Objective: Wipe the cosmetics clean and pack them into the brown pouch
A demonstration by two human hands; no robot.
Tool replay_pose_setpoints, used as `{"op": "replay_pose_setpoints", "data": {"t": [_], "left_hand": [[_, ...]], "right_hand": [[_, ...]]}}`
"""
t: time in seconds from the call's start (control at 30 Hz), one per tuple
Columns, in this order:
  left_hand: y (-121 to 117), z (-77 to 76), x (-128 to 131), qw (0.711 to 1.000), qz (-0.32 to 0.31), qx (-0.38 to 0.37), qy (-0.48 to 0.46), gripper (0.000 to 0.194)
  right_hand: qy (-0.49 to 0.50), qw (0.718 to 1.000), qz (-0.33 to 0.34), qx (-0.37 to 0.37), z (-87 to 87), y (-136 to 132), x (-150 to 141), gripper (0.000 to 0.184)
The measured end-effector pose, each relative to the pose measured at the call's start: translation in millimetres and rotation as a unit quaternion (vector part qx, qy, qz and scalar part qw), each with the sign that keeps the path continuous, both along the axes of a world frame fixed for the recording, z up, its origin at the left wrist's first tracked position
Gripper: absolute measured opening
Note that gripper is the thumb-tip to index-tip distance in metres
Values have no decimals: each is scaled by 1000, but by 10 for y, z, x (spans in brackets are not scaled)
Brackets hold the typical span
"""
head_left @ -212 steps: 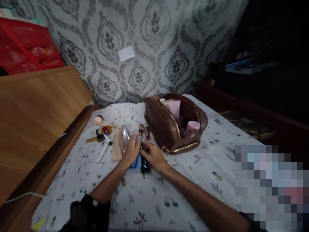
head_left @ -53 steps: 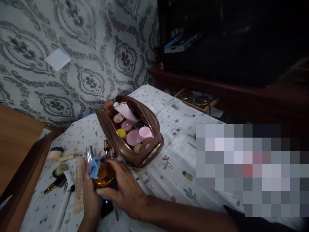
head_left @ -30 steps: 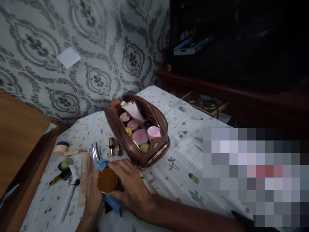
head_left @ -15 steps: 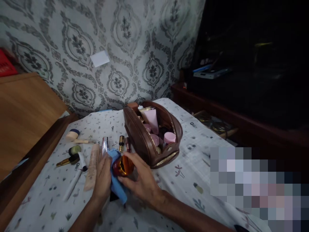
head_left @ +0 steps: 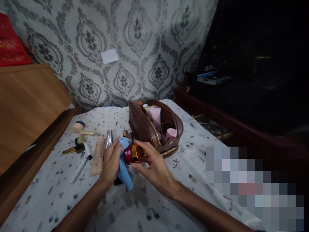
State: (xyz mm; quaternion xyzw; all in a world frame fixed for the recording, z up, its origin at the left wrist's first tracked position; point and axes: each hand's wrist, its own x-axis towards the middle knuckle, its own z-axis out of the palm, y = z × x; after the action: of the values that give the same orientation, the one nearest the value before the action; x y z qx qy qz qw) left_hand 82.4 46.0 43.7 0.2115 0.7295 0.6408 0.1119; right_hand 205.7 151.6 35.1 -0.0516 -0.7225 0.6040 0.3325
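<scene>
My left hand (head_left: 111,162) is closed on a blue cloth (head_left: 125,172), which presses against the base of a small jar. The jar (head_left: 129,153) is dark red with a gold band and an amber cap, and it lies tipped on its side in the air. Fingers and thumb of my right hand (head_left: 154,164) grip it round the capped end. Just behind stands an unzipped brown toiletry bag (head_left: 145,127) holding a pink tube (head_left: 155,117) and a pink-lidded jar (head_left: 171,132). A beige tube (head_left: 98,158) lies left of my left hand.
Cosmetics lie on the left of the patterned cloth: a navy-lidded jar (head_left: 78,126), a green-topped item (head_left: 80,140), a gold-handled brush (head_left: 72,149) and a white pen-like stick (head_left: 79,170). A wooden cabinet (head_left: 31,103) borders the left; a dark screen (head_left: 256,90) stands right.
The jar has been turned between my hands, so more of its red side and emblem now show. The view has shifted slightly, moving the scene a little rightward.
</scene>
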Motion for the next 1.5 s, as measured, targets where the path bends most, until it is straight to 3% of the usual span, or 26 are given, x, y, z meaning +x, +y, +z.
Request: {"op": "replay_pose_setpoints", "data": {"t": [0.07, 0.17, 0.3, 0.37, 0.5, 0.57, 0.63, 0.8, 1.07, 1.23, 1.4, 1.5], "left_hand": [[18, 55, 4, 999, -22, 5, 35, 40], [93, 255, 22, 991, -83, 6, 108, 37], [299, 570, 26, 948, -172, -1, 268, 35], [425, 650, 9, 898, -200, -23, 392, 34], [582, 638, -27, 757, -236, -111, 599, 41], [574, 599, -40, 724, -249, -133, 629, 45], [520, 568, -56, 724, -247, -132, 631, 44], [420, 531, -72, 728, -227, -126, 635, 43], [476, 461, -52, 725, -212, -104, 647, 45], [451, 440, -71, 723, -212, -103, 649, 46], [455, 459, -61, 715, -203, -101, 662, 44], [457, 459, -57, 716, -211, -102, 657, 43]], "right_hand": [[-5, 999, -7, 31, 87, 38, 71, 54], [-6, 998, -8, 69, 296, 129, 206, 53], [15, 994, -50, 95, 637, 351, 361, 51], [33, 990, -95, 99, 764, 518, 382, 52], [18, 967, -196, 159, 870, 886, 331, 54], [-25, 949, -226, 219, 886, 1033, 295, 51], [-79, 930, -227, 279, 905, 1131, 259, 47], [-205, 880, -154, 399, 1006, 1206, 117, 37], [-407, 743, -95, 522, 1064, 1142, -166, 20], [-403, 719, -97, 558, 970, 1133, -229, 23], [-457, 685, -68, 562, 999, 1126, -253, 19], [-436, 684, -51, 582, 1008, 1169, -270, 20]]}}
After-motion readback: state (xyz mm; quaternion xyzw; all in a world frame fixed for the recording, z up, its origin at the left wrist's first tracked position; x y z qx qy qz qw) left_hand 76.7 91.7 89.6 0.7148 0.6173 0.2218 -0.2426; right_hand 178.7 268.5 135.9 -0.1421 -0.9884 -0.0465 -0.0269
